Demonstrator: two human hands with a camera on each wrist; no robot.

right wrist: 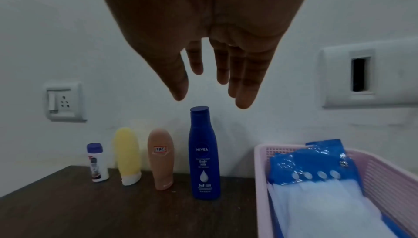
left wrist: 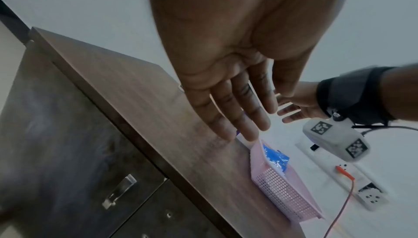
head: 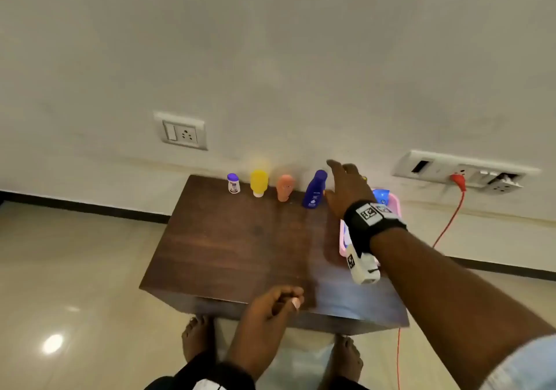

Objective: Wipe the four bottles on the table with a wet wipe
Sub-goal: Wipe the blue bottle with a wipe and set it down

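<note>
Four bottles (right wrist: pixel 204 152) stand beyond both hands (head: pixel 349 189).

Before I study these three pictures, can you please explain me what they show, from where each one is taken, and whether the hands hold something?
No machine here: a person wears three cameras. The head view looks down at a wooden table. Each wrist view looks along one hand. At the far edge stand a small white bottle, a yellow bottle, a peach bottle and a blue bottle. Beside them a pink basket holds a blue wipes pack. The right hand reaches above the blue bottle, the left hand hovers near. Both are empty.
</note>
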